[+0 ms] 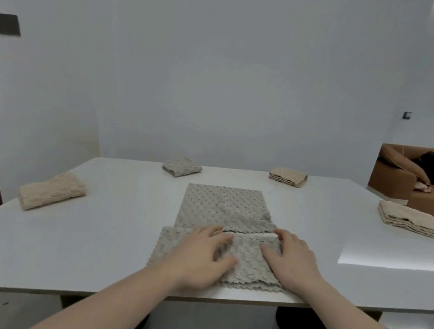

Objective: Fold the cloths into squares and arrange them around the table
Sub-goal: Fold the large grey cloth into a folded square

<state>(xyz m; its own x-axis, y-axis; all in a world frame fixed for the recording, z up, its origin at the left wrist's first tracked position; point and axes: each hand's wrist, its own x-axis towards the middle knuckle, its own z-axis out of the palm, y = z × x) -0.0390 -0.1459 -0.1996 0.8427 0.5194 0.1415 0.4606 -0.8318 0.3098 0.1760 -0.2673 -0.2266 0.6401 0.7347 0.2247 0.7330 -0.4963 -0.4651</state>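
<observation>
Both hands down flat at the bottom center of the frame, left hand (201,255) and right hand (290,261) with fingers spread and relaxed, pressing on the near folded part of the grey cloth (223,212), nothing pinched or gripped. Rest of that cloth stretched out toward the middle of the white tabletop (98,232), far end lying flat. Four already-folded ones parked around the edges: beige cloth (52,191) at left, small grey cloth (182,166) and tan cloth (288,177) along the far edge, layered beige cloth (408,220) at right, plus a brown sofa (399,187) off at the right edge of the frame.
</observation>
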